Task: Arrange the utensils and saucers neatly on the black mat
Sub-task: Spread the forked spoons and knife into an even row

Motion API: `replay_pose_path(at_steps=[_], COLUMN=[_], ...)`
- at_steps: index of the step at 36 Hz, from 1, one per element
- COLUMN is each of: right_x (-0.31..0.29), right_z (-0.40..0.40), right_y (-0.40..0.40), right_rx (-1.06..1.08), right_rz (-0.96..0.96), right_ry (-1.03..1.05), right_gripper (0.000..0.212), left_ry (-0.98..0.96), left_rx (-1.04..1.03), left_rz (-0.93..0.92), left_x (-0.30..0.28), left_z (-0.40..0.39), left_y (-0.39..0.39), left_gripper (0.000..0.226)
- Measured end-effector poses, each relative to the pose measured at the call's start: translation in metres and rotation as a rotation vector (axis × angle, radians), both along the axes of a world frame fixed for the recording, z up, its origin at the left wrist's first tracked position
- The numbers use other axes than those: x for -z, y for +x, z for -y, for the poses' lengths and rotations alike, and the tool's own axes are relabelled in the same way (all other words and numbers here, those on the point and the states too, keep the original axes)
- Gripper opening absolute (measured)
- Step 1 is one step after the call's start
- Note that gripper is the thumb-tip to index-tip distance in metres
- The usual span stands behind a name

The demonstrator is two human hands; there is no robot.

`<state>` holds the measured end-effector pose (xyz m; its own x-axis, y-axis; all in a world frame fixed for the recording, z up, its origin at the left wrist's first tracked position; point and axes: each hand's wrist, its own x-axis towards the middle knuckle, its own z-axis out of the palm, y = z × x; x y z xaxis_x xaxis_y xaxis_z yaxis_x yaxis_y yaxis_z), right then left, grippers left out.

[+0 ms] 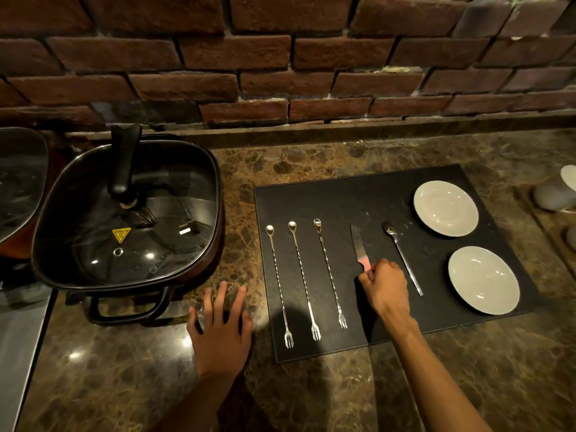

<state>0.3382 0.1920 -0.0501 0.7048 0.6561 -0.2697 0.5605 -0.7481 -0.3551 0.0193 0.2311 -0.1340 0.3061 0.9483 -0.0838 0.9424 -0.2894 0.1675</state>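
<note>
A black mat [343,194] lies on the marble counter. Three long twisted bar spoons with fork ends lie side by side on its left part: one [279,286], a second [304,280] and a third [329,272]. My right hand [385,283] grips the pink handle of a knife [358,246], whose blade points away from me on the mat. A teaspoon [402,258] lies just right of that hand. Two white saucers sit on the mat's right side, one far [445,208] and one near [483,280]. My left hand [221,325] rests flat with fingers spread on the counter, left of the mat.
A square electric pot with a glass lid and black handle [124,213] stands at the left, close to my left hand. A brick wall [280,57] runs behind the counter. White cups [558,190] sit at the right edge.
</note>
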Motion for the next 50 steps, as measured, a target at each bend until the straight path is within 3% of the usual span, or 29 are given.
replay_pose_path(at_steps=[10,50], right_x=[0.004,0.024], right_z=[0.004,0.013], right_y=[0.008,0.016], right_rx=[-0.079,-0.053], right_rz=[0.018,-0.046], right_ry=[0.053,0.157], right_gripper=[0.018,0.017], left_ry=[0.004,0.008], left_rx=[0.008,-0.041], left_rz=[0.004,-0.017], left_x=[0.003,-0.003], left_z=[0.0,0.002], left_y=[-0.002,0.004], left_gripper=[0.058,0.057])
